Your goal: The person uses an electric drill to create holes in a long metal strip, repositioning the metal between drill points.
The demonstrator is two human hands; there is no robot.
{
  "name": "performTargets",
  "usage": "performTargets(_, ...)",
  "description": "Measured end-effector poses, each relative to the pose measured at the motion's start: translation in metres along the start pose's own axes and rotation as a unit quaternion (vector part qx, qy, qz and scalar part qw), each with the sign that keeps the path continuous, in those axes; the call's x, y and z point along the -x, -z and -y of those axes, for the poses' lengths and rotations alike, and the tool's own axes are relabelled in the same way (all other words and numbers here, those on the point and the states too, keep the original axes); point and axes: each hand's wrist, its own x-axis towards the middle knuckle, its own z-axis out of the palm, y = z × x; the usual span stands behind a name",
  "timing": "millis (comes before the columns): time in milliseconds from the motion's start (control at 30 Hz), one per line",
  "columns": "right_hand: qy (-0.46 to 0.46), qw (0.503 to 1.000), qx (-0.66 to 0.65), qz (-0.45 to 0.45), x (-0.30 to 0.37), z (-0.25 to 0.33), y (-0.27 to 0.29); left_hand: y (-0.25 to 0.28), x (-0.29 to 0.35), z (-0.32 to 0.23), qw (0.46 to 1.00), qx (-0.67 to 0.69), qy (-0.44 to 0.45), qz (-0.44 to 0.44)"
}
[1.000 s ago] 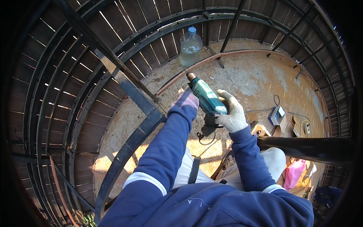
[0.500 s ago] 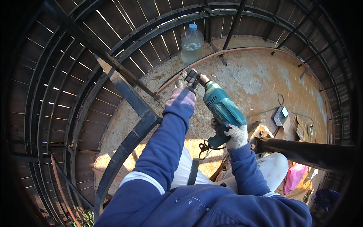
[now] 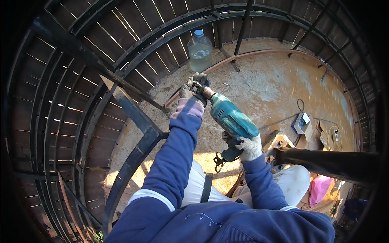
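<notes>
At the near edge, a dark strap (image 3: 207, 188) is lying over the pale left trouser leg (image 3: 193, 184). Just beyond, the gloved right hand (image 3: 250, 149) is holding a green power drill (image 3: 234, 117) by its rear grip, fingers wrapped round the handle; a looped black cable (image 3: 219, 163) is hanging beside it. The drill is hanging clear of the floor (image 3: 267, 85), nose pointing far left. It is looking heavy and rigid, weight probably lying in the motor body; smooth casing may be slippery under a knit glove. The handle is offering the best hold, the body a second support; the chuck (image 3: 208, 93) is making a poor handhold should it spin. Right at the chuck, the left hand (image 3: 195, 87) is showing its dark glove palm, fingers partly curled; whether they are pinching something small, cannot tell.

Near right, a pink sheet (image 3: 320, 190) is lying in clutter. A thick black pipe (image 3: 332, 160) is crossing close by the right sleeve (image 3: 263, 180), crowding that elbow. On the left, an angled steel frame (image 3: 142, 148) is standing beside the left sleeve (image 3: 170, 162), limiting sideways swing. Farther right, a small blue-and-white box (image 3: 300, 122) is sitting by cardboard. Far side: a reddish curved rail (image 3: 263, 54) is running along, a blue-capped bottle (image 3: 200, 52) standing beyond it, part-filled. Farthest, dark slatted walling (image 3: 97, 32) is curving round.
</notes>
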Motion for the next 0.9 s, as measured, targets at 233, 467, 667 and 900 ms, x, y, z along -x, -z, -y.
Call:
performTargets(233, 0.003, 0.999, -0.033, -0.034, -0.004, -0.005, -0.008, 0.005, -0.006, -0.003, 0.999, -0.028, -0.013, 0.021)
performTargets(467, 0.100, 0.994, 0.027, -0.020, -0.011, -0.002, -0.029, 0.013, -0.011, 0.000, 0.999, -0.033, 0.004, 0.023)
performTargets(667, -0.011, 0.996, -0.085, -0.013, -0.015, -0.011, -0.017, 0.029, -0.030, 0.001, 0.998, -0.051, 0.012, 0.047)
performTargets(900, -0.060, 0.991, -0.123, 0.008, -0.031, -0.033, 0.014, 0.040, -0.042, 0.010, 0.993, -0.105, -0.006, -0.059)
